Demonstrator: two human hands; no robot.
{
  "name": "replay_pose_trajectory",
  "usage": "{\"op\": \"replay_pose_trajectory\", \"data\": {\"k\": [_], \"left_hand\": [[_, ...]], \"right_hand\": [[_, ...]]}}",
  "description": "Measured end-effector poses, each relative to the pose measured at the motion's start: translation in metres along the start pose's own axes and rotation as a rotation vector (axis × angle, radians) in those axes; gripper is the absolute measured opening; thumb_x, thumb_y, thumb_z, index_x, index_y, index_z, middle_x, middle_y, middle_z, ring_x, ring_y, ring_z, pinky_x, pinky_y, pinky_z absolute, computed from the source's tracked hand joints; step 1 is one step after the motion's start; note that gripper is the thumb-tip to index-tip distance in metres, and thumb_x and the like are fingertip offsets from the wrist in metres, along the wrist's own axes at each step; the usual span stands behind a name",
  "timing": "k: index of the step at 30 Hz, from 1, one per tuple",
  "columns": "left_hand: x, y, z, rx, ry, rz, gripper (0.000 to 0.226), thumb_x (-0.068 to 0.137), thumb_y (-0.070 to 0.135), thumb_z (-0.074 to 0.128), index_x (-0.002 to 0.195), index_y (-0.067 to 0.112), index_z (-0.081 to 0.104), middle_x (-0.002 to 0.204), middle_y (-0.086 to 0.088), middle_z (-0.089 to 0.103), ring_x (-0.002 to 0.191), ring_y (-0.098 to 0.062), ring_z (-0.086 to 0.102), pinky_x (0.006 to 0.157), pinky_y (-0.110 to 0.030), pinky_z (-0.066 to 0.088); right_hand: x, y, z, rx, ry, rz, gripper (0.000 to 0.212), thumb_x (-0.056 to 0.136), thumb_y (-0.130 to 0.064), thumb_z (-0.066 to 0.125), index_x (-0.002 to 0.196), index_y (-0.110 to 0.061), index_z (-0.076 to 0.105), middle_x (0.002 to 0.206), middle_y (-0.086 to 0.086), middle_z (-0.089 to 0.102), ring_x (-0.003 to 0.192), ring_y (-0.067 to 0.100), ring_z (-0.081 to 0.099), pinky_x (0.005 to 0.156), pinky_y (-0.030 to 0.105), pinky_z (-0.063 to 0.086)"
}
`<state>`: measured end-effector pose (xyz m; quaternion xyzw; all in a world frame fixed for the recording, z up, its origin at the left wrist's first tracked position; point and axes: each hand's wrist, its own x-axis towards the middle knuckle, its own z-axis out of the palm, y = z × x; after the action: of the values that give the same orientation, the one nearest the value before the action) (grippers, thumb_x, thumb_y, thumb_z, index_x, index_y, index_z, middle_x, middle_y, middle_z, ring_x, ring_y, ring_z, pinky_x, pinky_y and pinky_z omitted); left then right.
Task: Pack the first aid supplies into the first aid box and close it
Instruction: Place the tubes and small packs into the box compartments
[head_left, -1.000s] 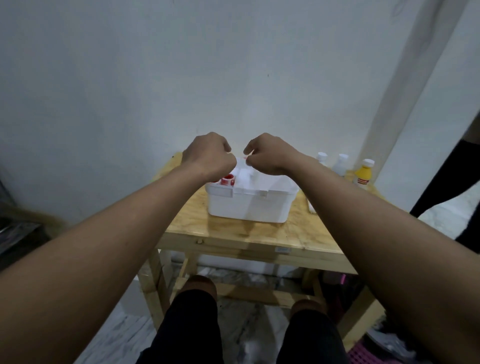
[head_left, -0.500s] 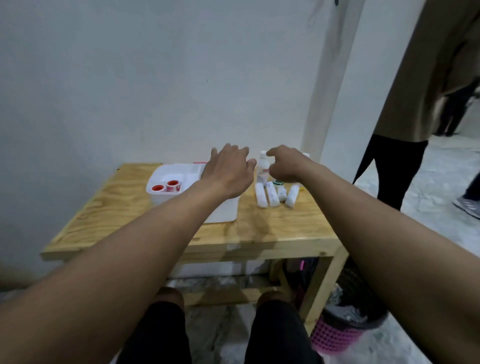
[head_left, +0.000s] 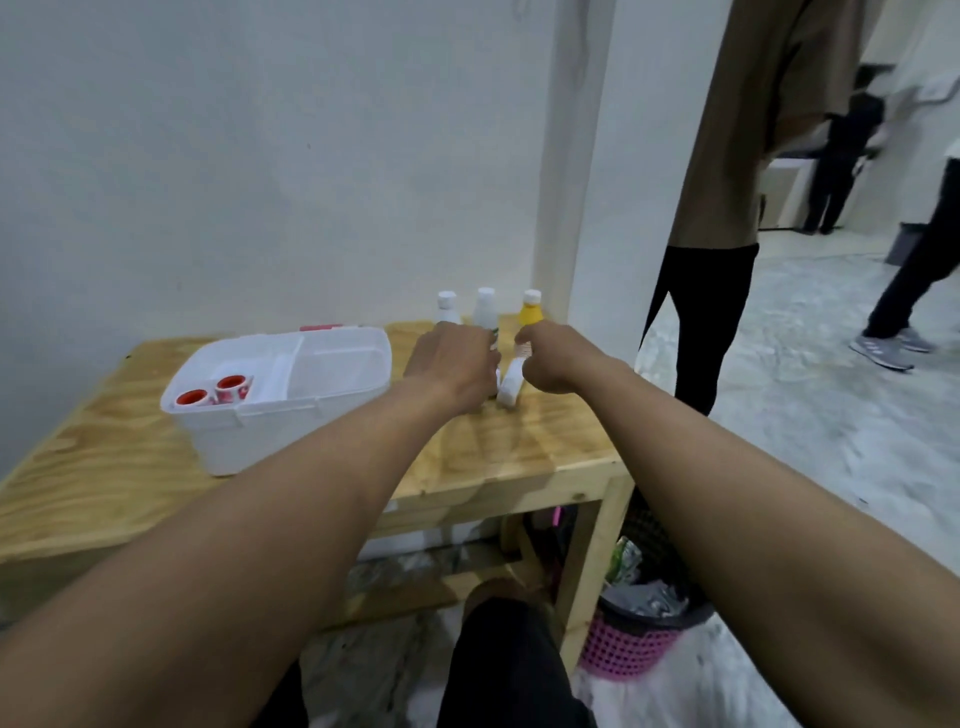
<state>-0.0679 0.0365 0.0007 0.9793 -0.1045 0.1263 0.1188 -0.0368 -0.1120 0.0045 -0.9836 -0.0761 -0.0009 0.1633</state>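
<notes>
The open first aid box (head_left: 291, 400) sits left on the wooden table (head_left: 104, 467), while the left hand (head_left: 452, 369) and right hand (head_left: 553, 361), curled over white rolls (head_left: 510, 385), hide whether either grips anything.

Both forearms are bare from the near edge of the view up to the wrists; no sleeve is visible on either. The left hand (head_left: 452, 364) and right hand (head_left: 556, 358) carry no gloves, and no rings, watch or bands can be made out. Below, between the arms, the legs are covered by black trousers (head_left: 509, 670), plain, with no markings visible.
</notes>
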Motion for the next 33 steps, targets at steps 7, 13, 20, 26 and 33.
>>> {"op": "replay_pose_trajectory", "data": {"k": [7,13,20,26,33], "left_hand": [[0.029,0.003,0.022,0.165,-0.018,-0.004,0.027,0.100,0.032,0.046,0.110,0.024,0.070,0.088,-0.001,0.056,0.089,-0.027,0.050,0.072,-0.036,0.033],[0.049,0.004,0.036,0.168,-0.052,-0.029,0.020,0.095,0.025,0.057,0.104,0.024,0.074,0.099,-0.003,0.069,0.104,-0.029,0.057,0.079,-0.036,0.030],[0.062,0.009,0.045,0.204,-0.078,-0.093,0.018,0.090,0.016,0.059,0.098,0.023,0.073,0.093,-0.003,0.066,0.097,-0.028,0.059,0.080,-0.038,0.032],[0.067,0.011,0.050,0.163,-0.064,-0.159,0.012,0.089,0.023,0.067,0.101,0.020,0.070,0.098,-0.004,0.067,0.103,-0.028,0.060,0.091,-0.041,0.038],[0.067,0.018,0.049,0.234,-0.073,-0.237,0.022,0.084,0.033,0.072,0.085,0.020,0.054,0.086,-0.003,0.055,0.104,-0.029,0.056,0.090,-0.042,0.035]], "right_hand": [[0.018,0.021,0.018,0.037,-0.032,-0.039,0.056,0.092,-0.003,0.043,0.145,-0.021,0.049,0.150,0.012,0.045,0.132,0.028,0.048,0.101,0.033,0.041],[0.028,0.027,0.027,0.041,-0.080,-0.093,0.057,0.089,0.001,0.039,0.134,-0.027,0.062,0.144,0.014,0.052,0.122,0.030,0.054,0.082,0.029,0.045],[0.031,0.030,0.026,0.099,-0.096,-0.098,0.041,0.094,-0.006,0.041,0.121,-0.021,0.068,0.132,0.011,0.059,0.114,0.028,0.057,0.086,0.031,0.047],[0.033,0.034,0.025,0.094,-0.095,-0.031,0.021,0.094,-0.022,0.059,0.113,-0.017,0.066,0.119,0.007,0.064,0.097,0.023,0.058,0.070,0.028,0.044],[0.030,0.040,0.022,0.076,-0.098,0.023,0.023,0.088,-0.020,0.064,0.110,-0.014,0.062,0.115,0.007,0.063,0.092,0.023,0.059,0.065,0.028,0.046]]}}
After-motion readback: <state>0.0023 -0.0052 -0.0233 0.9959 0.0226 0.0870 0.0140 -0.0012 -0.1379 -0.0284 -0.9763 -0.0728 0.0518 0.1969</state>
